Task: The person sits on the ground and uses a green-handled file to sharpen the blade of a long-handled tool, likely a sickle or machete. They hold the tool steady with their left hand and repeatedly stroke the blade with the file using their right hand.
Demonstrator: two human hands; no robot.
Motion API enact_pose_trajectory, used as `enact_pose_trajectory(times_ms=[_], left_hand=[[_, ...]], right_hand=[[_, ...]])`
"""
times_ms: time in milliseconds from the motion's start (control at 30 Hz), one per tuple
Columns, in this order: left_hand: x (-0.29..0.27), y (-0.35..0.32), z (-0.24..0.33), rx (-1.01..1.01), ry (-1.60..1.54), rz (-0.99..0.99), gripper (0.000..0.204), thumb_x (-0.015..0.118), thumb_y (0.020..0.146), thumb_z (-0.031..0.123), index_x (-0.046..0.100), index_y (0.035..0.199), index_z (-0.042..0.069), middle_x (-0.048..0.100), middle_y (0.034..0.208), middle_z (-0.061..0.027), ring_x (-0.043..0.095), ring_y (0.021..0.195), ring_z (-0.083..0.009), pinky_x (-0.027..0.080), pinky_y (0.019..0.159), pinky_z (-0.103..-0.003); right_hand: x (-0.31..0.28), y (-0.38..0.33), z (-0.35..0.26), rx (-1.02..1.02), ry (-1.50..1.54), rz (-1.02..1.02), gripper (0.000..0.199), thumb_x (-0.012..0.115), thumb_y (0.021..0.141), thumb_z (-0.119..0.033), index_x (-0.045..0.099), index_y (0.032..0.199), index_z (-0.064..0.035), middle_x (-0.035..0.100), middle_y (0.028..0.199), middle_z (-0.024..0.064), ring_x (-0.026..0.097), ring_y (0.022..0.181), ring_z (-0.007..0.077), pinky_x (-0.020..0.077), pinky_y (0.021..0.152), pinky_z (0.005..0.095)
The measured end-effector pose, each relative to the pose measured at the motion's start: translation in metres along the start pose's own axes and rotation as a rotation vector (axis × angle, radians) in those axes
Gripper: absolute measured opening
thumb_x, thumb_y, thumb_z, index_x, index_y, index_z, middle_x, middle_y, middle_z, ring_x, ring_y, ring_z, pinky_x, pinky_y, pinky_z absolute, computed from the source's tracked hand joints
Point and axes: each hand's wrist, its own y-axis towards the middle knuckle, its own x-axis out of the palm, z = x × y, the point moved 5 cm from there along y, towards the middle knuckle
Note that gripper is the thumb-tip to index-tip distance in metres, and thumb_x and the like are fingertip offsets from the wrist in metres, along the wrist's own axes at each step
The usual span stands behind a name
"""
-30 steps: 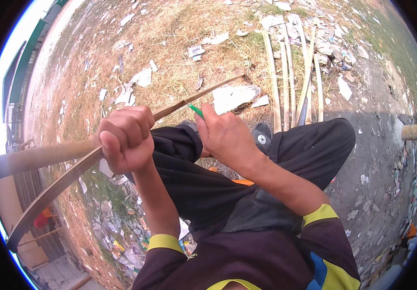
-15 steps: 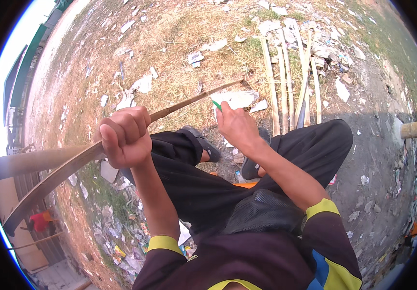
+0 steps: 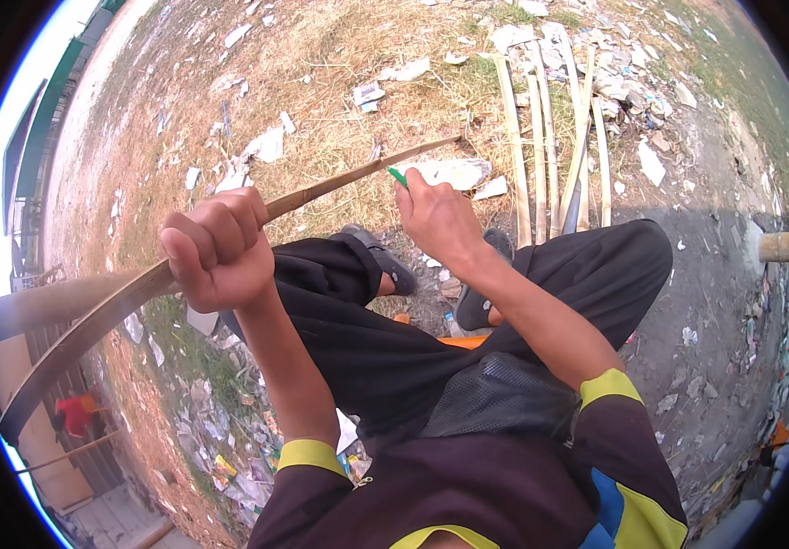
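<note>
A long split bamboo strip (image 3: 330, 186) runs slantwise from the lower left up to the middle of the ground ahead. My left hand (image 3: 221, 249) is closed in a fist around it, partway along its length. Close to the strip's far part, my right hand (image 3: 442, 220) is closed on a slim green tool (image 3: 397, 177). Only a short green end of that tool sticks out past the fingers, so its kind is hidden. The green end sits just beside the strip; whether they touch, I cannot tell.
Several pale bamboo strips (image 3: 538, 146) lie on the ground beyond my right knee. A thick bamboo pole (image 3: 65, 300) is at the left, and another pole end (image 3: 783, 245) at the right. White litter (image 3: 449, 174) is scattered over dry grass. Far left, a red shape (image 3: 74, 416) shows by a wall.
My left hand has shifted a little left and up, carrying the bamboo strip with it. My right hand with the green tool has also moved slightly left and up.
</note>
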Motion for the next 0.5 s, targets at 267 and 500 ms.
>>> enact_pose_trajectory(times_ms=[267, 500], left_hand=[[0.000, 0.006, -0.001, 0.067, -0.015, -0.064, 0.039, 0.031, 0.101, 0.027, 0.030, 0.065, 0.015, 0.023, 0.045, 0.0050, 0.016, 0.038, -0.0080, 0.019, 0.039, -0.026], [-0.007, 0.007, -0.003, 0.052, -0.024, 0.017, 0.038, 0.030, 0.102, 0.027, 0.029, 0.065, 0.015, 0.023, 0.046, 0.0053, 0.016, 0.039, -0.0077, 0.018, 0.041, -0.026]], right_hand=[[0.044, 0.032, 0.114, 0.164, -0.242, 0.028, 0.027, 0.043, 0.096, -0.025, 0.053, 0.093, -0.0002, 0.064, 0.071, 0.0259, 0.066, 0.067, 0.0410, 0.0541, 0.061, 0.0480], [0.064, 0.044, 0.143, 0.344, -0.216, -0.064, 0.032, 0.041, 0.095, -0.024, 0.059, 0.104, 0.0022, 0.066, 0.080, 0.0265, 0.067, 0.075, 0.0389, 0.0557, 0.063, 0.0453]])
